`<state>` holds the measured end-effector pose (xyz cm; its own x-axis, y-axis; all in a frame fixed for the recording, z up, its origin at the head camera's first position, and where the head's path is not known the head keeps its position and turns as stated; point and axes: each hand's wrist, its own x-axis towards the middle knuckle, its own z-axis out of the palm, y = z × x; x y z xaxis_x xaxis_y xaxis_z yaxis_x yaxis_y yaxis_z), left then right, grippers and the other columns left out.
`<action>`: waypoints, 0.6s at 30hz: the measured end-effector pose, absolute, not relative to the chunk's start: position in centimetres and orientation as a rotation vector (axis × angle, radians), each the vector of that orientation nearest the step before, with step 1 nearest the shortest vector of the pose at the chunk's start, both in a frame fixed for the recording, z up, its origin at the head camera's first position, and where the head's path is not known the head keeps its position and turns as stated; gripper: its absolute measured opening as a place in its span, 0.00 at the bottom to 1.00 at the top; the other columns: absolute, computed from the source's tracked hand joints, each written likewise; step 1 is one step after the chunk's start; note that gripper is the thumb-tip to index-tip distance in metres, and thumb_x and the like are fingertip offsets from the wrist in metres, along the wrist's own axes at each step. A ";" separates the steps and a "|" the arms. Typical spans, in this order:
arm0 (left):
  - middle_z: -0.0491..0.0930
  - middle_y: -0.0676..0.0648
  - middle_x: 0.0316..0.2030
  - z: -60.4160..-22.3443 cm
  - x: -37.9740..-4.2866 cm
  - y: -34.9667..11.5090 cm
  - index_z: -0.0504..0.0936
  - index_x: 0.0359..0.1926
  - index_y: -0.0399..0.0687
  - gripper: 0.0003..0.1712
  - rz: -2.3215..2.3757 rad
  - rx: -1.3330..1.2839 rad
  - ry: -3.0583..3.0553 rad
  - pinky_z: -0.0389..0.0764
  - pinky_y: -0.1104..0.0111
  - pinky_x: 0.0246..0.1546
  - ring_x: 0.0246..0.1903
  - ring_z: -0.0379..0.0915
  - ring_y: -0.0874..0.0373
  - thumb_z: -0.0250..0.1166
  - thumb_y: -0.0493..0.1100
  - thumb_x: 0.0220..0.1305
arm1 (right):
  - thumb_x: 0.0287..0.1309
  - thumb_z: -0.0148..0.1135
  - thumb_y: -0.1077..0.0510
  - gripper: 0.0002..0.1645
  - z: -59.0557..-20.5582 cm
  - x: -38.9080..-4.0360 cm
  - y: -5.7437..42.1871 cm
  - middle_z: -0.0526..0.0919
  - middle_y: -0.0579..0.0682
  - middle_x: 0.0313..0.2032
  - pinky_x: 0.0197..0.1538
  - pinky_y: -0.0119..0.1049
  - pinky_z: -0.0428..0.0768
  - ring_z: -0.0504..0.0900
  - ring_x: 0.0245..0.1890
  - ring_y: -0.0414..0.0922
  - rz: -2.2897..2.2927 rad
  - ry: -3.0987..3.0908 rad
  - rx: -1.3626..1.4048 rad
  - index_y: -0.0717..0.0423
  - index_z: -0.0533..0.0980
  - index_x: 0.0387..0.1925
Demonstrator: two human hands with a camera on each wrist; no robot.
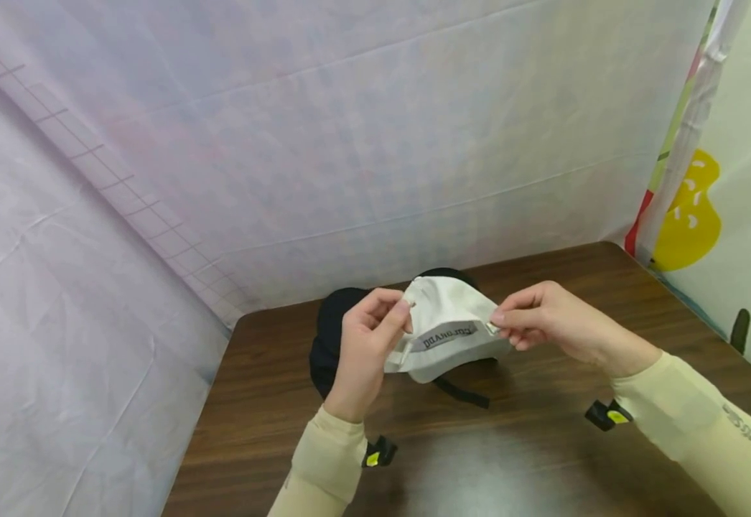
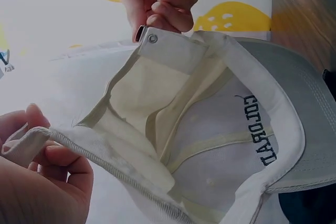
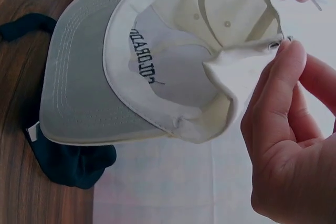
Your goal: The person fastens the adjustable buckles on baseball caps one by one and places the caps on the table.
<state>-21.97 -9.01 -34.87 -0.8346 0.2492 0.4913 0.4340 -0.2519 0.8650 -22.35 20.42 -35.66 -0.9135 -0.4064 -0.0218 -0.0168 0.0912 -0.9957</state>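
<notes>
A white baseball cap (image 1: 448, 298) is held up over the table, its inside and the underside of its grey-white brim (image 3: 79, 72) showing. Dark stitched letters (image 2: 257, 129) run across the inner front. My left hand (image 1: 365, 348) pinches the loose fabric strap (image 2: 31, 142) at one side of the back opening. On the other side, my right hand (image 1: 553, 323) pinches the short tab with a small metal buckle (image 3: 275, 44) between thumb and fingers. Strap and buckle are apart, with the gap of the back opening between them.
Black caps (image 1: 333, 323) lie on the brown wooden table (image 1: 259, 402) behind and left of the white cap. A black strap (image 1: 466, 393) sticks out beneath it. White cloth (image 1: 375, 158) hangs along the table's back edge, and a patterned cloth (image 1: 688, 222) hangs at the right.
</notes>
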 end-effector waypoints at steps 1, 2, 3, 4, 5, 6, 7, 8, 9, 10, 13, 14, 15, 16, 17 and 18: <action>0.75 0.42 0.25 -34.9 -22.0 -8.9 0.81 0.43 0.37 0.10 -2.228 -0.845 -1.852 0.66 0.70 0.24 0.22 0.66 0.53 0.64 0.42 0.71 | 0.64 0.68 0.56 0.16 -35.7 -22.4 20.3 0.83 0.56 0.28 0.34 0.38 0.85 0.81 0.25 0.41 -1.904 2.078 -0.404 0.70 0.82 0.39; 0.75 0.42 0.25 -35.0 -22.0 -8.8 0.81 0.43 0.38 0.10 -2.221 -0.840 -1.867 0.68 0.70 0.26 0.24 0.68 0.53 0.65 0.42 0.71 | 0.64 0.69 0.57 0.16 -35.8 -22.4 20.2 0.83 0.56 0.28 0.34 0.37 0.85 0.81 0.25 0.41 -1.915 2.075 -0.394 0.70 0.83 0.39; 0.75 0.42 0.25 -35.1 -22.0 -8.7 0.81 0.43 0.38 0.10 -2.215 -0.837 -1.882 0.68 0.70 0.26 0.25 0.69 0.52 0.65 0.42 0.71 | 0.63 0.69 0.57 0.16 -35.8 -22.4 20.1 0.84 0.56 0.28 0.33 0.37 0.85 0.81 0.25 0.41 -1.928 2.073 -0.377 0.70 0.83 0.39; 0.76 0.42 0.25 -35.2 -22.0 -8.6 0.81 0.43 0.38 0.09 -2.211 -0.835 -1.900 0.68 0.70 0.26 0.25 0.70 0.52 0.65 0.42 0.71 | 0.63 0.70 0.57 0.16 -35.9 -22.4 20.1 0.84 0.56 0.28 0.33 0.37 0.85 0.81 0.25 0.40 -1.939 2.073 -0.365 0.70 0.83 0.39; 0.76 0.42 0.25 -35.3 -21.9 -8.4 0.81 0.43 0.39 0.09 -2.206 -0.834 -1.918 0.67 0.70 0.25 0.24 0.69 0.52 0.65 0.42 0.71 | 0.62 0.70 0.57 0.16 -36.0 -22.4 20.0 0.84 0.56 0.29 0.33 0.37 0.85 0.81 0.25 0.40 -1.952 2.071 -0.352 0.70 0.83 0.39; 0.76 0.42 0.25 -35.3 -21.9 -8.3 0.81 0.43 0.39 0.09 -2.199 -0.834 -1.939 0.66 0.70 0.25 0.23 0.68 0.53 0.65 0.42 0.71 | 0.62 0.71 0.57 0.16 -36.0 -22.4 19.9 0.85 0.56 0.29 0.34 0.37 0.85 0.81 0.25 0.40 -1.962 2.073 -0.339 0.70 0.83 0.39; 0.77 0.42 0.25 -35.4 -21.9 -8.1 0.81 0.43 0.40 0.09 -2.193 -0.833 -1.961 0.65 0.70 0.24 0.21 0.67 0.54 0.65 0.43 0.71 | 0.61 0.71 0.57 0.16 -36.1 -22.4 19.9 0.85 0.56 0.29 0.34 0.37 0.85 0.81 0.25 0.40 -1.970 2.075 -0.330 0.70 0.83 0.40; 0.77 0.42 0.25 -35.5 -21.9 -8.0 0.81 0.43 0.40 0.09 -2.188 -0.833 -1.981 0.64 0.70 0.23 0.20 0.65 0.55 0.65 0.43 0.71 | 0.61 0.71 0.57 0.17 -36.2 -22.4 19.8 0.85 0.57 0.30 0.34 0.37 0.85 0.81 0.25 0.40 -1.976 2.077 -0.324 0.70 0.83 0.40; 0.78 0.42 0.25 -35.6 -21.9 -7.8 0.82 0.43 0.41 0.09 -2.183 -0.832 -2.000 0.63 0.70 0.22 0.19 0.64 0.56 0.65 0.43 0.70 | 0.61 0.72 0.57 0.17 -36.3 -22.3 19.8 0.85 0.57 0.30 0.35 0.37 0.85 0.81 0.25 0.41 -1.980 2.079 -0.313 0.70 0.83 0.40; 0.78 0.42 0.25 -35.7 -21.8 -7.7 0.82 0.44 0.41 0.10 -2.178 -0.831 -2.018 0.63 0.70 0.22 0.19 0.65 0.56 0.66 0.44 0.70 | 0.60 0.72 0.57 0.17 -36.3 -22.3 19.7 0.85 0.57 0.31 0.35 0.37 0.85 0.81 0.26 0.41 -1.981 2.080 -0.311 0.70 0.82 0.41; 0.80 0.42 0.25 -36.0 -21.8 -7.3 0.83 0.44 0.42 0.10 -2.172 -0.830 -2.068 0.67 0.69 0.25 0.20 0.68 0.56 0.66 0.44 0.70 | 0.60 0.72 0.56 0.19 -36.5 -22.3 19.6 0.85 0.58 0.33 0.37 0.38 0.85 0.82 0.27 0.42 -1.987 2.079 -0.309 0.69 0.82 0.42; 0.81 0.42 0.25 -36.1 -21.8 -7.2 0.83 0.44 0.42 0.10 -2.171 -0.834 -2.081 0.70 0.68 0.27 0.22 0.71 0.55 0.66 0.44 0.70 | 0.60 0.72 0.55 0.19 -36.5 -22.3 19.5 0.85 0.58 0.33 0.38 0.38 0.85 0.82 0.28 0.42 -1.990 2.078 -0.309 0.69 0.82 0.43; 0.82 0.42 0.25 -36.1 -21.7 -7.0 0.83 0.44 0.42 0.10 -2.173 -0.835 -2.095 0.73 0.66 0.30 0.24 0.74 0.54 0.66 0.44 0.70 | 0.60 0.72 0.55 0.19 -36.5 -22.3 19.5 0.85 0.59 0.34 0.39 0.39 0.86 0.82 0.28 0.42 -1.992 2.079 -0.310 0.69 0.82 0.43; 0.82 0.41 0.26 -36.2 -21.7 -6.9 0.83 0.43 0.41 0.10 -2.176 -0.840 -2.109 0.76 0.64 0.34 0.27 0.76 0.53 0.66 0.45 0.70 | 0.60 0.72 0.55 0.20 -36.5 -22.3 19.4 0.85 0.59 0.34 0.39 0.39 0.86 0.82 0.28 0.43 -1.998 2.078 -0.308 0.68 0.82 0.44; 0.83 0.41 0.26 -36.2 -21.7 -6.8 0.83 0.43 0.41 0.10 -2.179 -0.843 -2.121 0.77 0.61 0.38 0.29 0.78 0.52 0.66 0.45 0.70 | 0.61 0.72 0.54 0.20 -36.5 -22.2 19.4 0.85 0.60 0.34 0.40 0.40 0.86 0.83 0.28 0.43 -2.005 2.075 -0.307 0.68 0.82 0.44; 0.83 0.41 0.27 -36.2 -21.7 -6.7 0.84 0.43 0.41 0.11 -2.176 -0.844 -2.133 0.78 0.59 0.41 0.31 0.79 0.51 0.67 0.45 0.69 | 0.61 0.72 0.54 0.20 -36.5 -22.2 19.4 0.85 0.60 0.35 0.40 0.40 0.86 0.83 0.28 0.43 -2.013 2.070 -0.302 0.67 0.81 0.45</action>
<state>-21.66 -6.69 -36.21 -0.8572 0.3742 0.3538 0.3463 -0.0896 0.9338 -22.23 19.39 -36.53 -0.9504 -0.3098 -0.0262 0.0175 0.0309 -0.9994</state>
